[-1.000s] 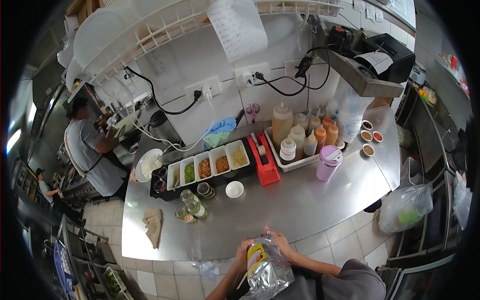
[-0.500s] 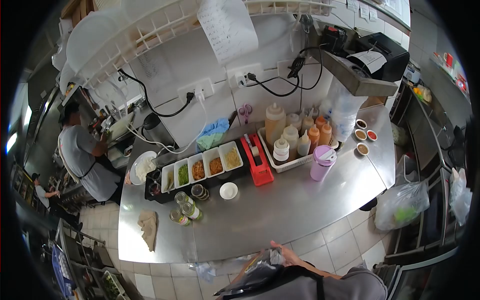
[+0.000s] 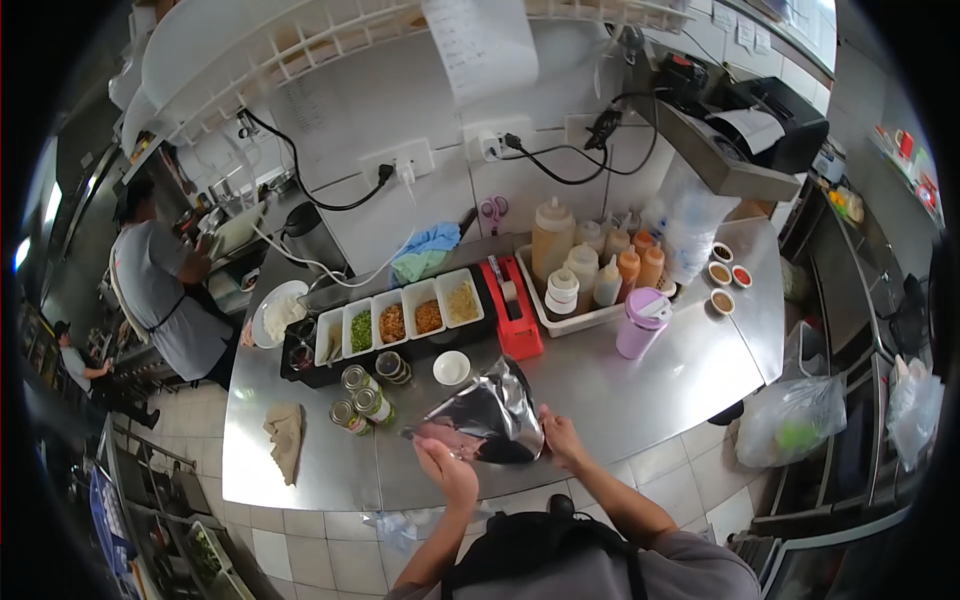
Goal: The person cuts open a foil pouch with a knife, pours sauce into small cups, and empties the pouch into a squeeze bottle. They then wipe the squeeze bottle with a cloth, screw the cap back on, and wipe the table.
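The steel worktop (image 3: pixel 650 400) runs beneath and beyond both hands. Farther out from the left hand is a black tray (image 3: pixel 462 347) with a row of white tubs. The silver foil bag (image 3: pixel 500 400) spans the space between the hands, over the worktop's near side; whether it touches the steel I cannot tell. Foil this slick and floppy is best kept taut by opposite edges, its weight shared and any open end tipped up. No brand can be read on its visible face. High beyond the hands hangs a paper sheet (image 3: pixel 482 50), its writing too blurred to make out. The left hand (image 3: pixel 452 477) grasps the bag's lower left corner; the right hand (image 3: pixel 563 437) grips its right edge. Left of the bag, cans (image 3: pixel 374 404) carry labels too small to read; keep the loose corner away from them and from the white bowl (image 3: pixel 452 367), just beyond.
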A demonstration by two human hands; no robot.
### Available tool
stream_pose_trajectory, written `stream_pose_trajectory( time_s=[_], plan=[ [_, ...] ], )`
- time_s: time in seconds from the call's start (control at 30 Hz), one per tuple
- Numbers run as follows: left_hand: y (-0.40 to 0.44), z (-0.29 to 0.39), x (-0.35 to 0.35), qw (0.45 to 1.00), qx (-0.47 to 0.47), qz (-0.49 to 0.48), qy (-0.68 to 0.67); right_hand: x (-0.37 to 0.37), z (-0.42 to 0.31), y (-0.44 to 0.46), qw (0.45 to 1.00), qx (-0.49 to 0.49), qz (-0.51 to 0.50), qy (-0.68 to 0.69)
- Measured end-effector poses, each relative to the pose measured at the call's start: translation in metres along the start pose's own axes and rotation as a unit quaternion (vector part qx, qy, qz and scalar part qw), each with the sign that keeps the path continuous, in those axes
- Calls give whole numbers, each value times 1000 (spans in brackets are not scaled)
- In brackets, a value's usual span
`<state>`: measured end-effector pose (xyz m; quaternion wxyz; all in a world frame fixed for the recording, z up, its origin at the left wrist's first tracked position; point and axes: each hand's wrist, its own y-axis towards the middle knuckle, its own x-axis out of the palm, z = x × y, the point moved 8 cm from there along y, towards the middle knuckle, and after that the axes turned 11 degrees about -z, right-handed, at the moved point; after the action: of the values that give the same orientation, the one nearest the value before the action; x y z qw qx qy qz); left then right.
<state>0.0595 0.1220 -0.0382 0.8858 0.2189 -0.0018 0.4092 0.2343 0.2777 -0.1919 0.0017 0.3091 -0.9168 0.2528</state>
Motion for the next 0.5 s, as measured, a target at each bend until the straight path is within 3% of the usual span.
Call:
stream_pose_trajectory(
  time_s=[0.03,0.07,0.1,0.13,0.17,0.2,0.27,0.33,0.4,0.5],
  plan=[
    [15,15,5,1000,-6,-1,-3,-10,-9,6,980,10,-9,-198],
    [21,20,11,998,5,-30,55,-19,-47,2,943,-136,54,-298],
    [23,23,18,992,12,-59,113,-11,-102,-19,873,-275,113,-387],
    [21,27,25,981,13,-87,171,-9,-143,-27,859,-292,121,-403],
    [25,48,37,973,98,-85,193,3,-204,-36,844,-308,128,-420],
    [24,37,36,985,56,-84,137,14,-233,-18,818,-324,127,-458],
    [34,13,33,996,-12,-84,25,52,-293,4,683,-508,145,-503],
    [36,24,33,992,17,-86,90,81,-333,65,593,-524,141,-596],
    [37,26,33,985,42,-100,134,109,-361,112,401,-506,182,-742],
    [33,13,32,975,61,-141,161,117,-369,187,260,-465,163,-830]
  ],
)
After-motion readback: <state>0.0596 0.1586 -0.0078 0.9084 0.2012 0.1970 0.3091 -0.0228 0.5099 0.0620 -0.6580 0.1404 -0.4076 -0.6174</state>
